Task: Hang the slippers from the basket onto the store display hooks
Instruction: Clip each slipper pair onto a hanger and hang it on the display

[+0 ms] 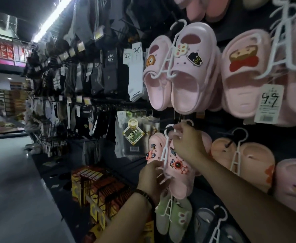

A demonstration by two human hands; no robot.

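- two hands on one pair: pink slippers (178,165) with charms, clipped to a white hanger (164,149), sitting against the wall at about 5 o'clock from mid-view, under the bigger pink pair (187,72).
- right hand (187,144) pinches the hanger's top loop. left hand (149,176) curls round its lower end, at 7 o'clock from the right.
- long axis is near upright, loop at 12, slipper ends at 6.
- right hand's nearest the loop, so i'd guess it steers it on. can't pick out the peg, too dark.
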